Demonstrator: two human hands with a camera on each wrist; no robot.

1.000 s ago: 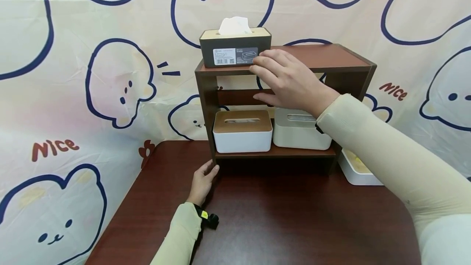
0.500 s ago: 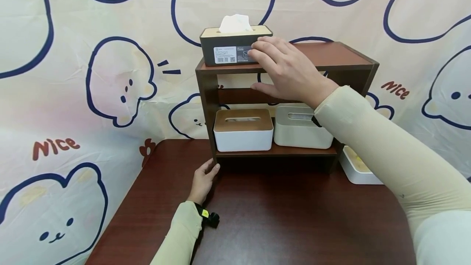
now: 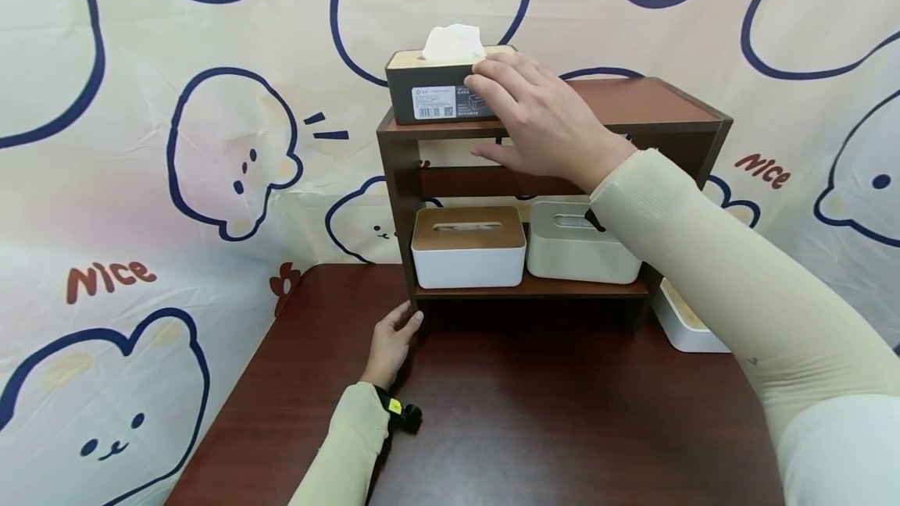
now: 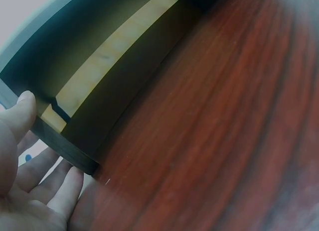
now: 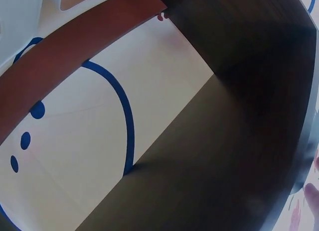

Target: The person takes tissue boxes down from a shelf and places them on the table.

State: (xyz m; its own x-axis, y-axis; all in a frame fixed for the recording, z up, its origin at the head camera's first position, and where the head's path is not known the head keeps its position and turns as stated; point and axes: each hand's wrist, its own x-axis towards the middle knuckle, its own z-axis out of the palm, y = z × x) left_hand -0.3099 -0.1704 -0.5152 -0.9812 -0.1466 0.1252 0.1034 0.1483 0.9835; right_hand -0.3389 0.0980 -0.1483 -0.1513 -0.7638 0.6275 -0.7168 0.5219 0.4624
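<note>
A brown two-tier shelf (image 3: pixel 647 104) stands at the back of the table. My left hand (image 3: pixel 387 350) grips the lower front corner of its left side; in the left wrist view the thumb lies on the inner side of the panel (image 4: pixel 75 151) and the fingers lie outside it. On the top board sits a black tissue box (image 3: pixel 404 92) with a pale wooden lid, a label and a tissue sticking out. My right hand (image 3: pixel 541 119) reaches across its front right part, fingers extended and overlapping the box. In the right wrist view only fingertips (image 5: pixel 311 196) show at the right edge.
On the shelf's lower board stand a white tissue box (image 3: pixel 467 268) with a wooden lid and a grey-green tissue box (image 3: pixel 583 258). A white box (image 3: pixel 682 326) sits on the table (image 3: pixel 534 428) right of the shelf, partly hidden by the right arm. A cartoon-print curtain hangs behind.
My right hand has moved a little up and to the left, farther over the black tissue box. My left hand keeps its place on the shelf's corner.
</note>
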